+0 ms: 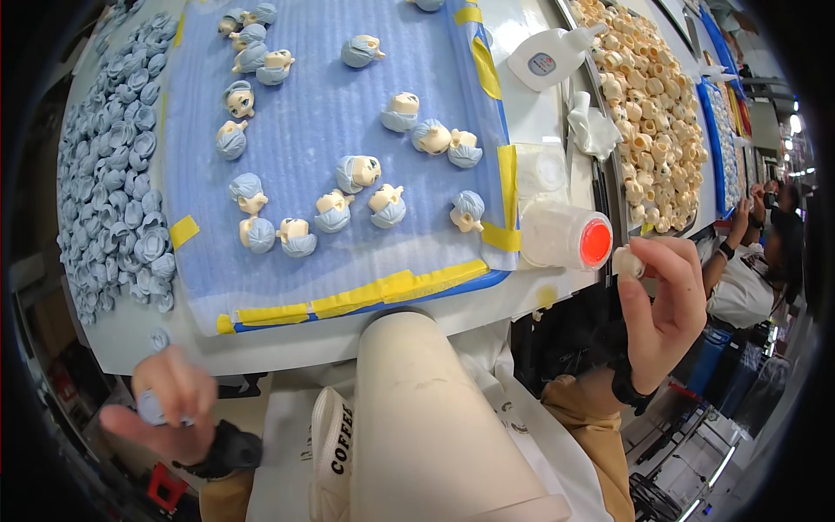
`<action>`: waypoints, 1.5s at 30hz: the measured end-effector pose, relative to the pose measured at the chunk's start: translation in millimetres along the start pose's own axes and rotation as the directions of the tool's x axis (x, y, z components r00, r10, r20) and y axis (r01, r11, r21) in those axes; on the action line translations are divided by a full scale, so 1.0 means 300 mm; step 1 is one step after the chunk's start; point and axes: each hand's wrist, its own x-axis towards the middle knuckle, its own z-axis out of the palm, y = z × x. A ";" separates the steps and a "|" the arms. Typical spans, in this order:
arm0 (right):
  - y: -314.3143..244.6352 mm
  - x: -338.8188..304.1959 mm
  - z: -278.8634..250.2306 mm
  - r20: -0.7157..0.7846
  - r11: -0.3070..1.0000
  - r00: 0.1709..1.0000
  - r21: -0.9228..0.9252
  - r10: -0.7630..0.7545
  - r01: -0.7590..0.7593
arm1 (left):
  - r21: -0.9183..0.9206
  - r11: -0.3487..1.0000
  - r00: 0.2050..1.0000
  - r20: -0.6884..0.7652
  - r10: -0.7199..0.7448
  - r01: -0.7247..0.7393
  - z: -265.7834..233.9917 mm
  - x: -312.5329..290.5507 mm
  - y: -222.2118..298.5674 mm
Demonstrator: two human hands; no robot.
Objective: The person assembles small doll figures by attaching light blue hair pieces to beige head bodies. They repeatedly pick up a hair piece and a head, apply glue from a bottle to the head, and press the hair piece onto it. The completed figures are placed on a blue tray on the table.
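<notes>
Blue shell (150, 409), left fingers (178, 383); cream piece (627, 264), right fingers (666, 264).

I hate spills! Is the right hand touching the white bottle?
Apart: the head view shows a crumpled white thing between the right hand and the white bottle.

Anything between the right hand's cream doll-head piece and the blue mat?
Yes: the translucent container with a red-orange end is directly left of the cream doll-head piece in the right hand, between it and the blue mat. Clearance above it can't be judged.
</notes>
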 end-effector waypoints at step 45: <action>-0.133 0.081 0.220 0.016 0.750 0.915 0.579 -0.403 0.321 | 0.095 0.949 0.940 0.135 -0.312 0.301 0.317 0.218 -0.125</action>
